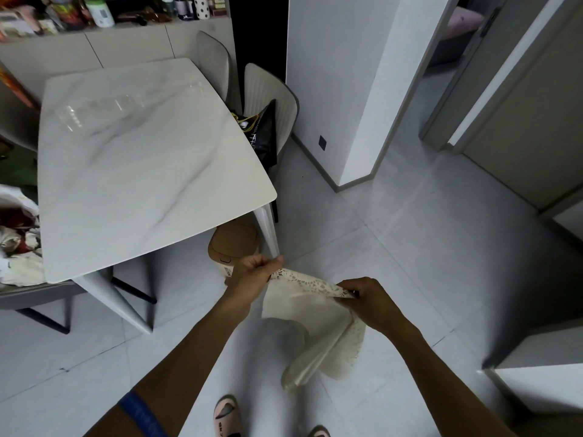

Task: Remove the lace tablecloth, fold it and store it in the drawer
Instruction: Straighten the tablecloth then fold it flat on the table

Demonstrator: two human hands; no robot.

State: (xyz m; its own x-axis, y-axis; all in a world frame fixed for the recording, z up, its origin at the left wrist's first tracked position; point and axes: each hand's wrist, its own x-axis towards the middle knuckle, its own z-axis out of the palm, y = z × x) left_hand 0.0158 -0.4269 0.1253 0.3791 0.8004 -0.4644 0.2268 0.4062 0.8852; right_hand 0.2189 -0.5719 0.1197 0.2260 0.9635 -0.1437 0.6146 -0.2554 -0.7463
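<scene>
Slippers: two pink slippers [226,416] at the bottom edge, the right one mostly cut off by the frame.
Left arm: a blue band [143,416] circles the forearm near the lower edge, its print too blurred to read.
Left hand: the left hand [254,271] pinches one lace corner of the cloth, fingers curled round it; the fingertips are hidden behind the fabric.
Right hand: the right hand [367,299] grips the other corner, fingers closed over the edge; a small dark bit shows at the fingertips, too small to make out.
Cloth: the cloth [315,323] hangs in the air between both hands, folded over itself in several layers, above the floor, just beside the table's near corner. The lace border shows along the top and the right side; how many layers there are cannot be told.
Bin: a tan bin [233,244] stands under the table corner, partly hidden by the left hand and the table leg.
Table: the table [142,159] has a glossy white marble top, lying bare of the cloth.
Chair: a pale chair [268,89] past the table holds a black bag [265,134], half hidden by the tabletop.
Shelf: a cluttered shelf [104,14] is cut off at the top.
Drawer: cannot be told from this view.
</scene>
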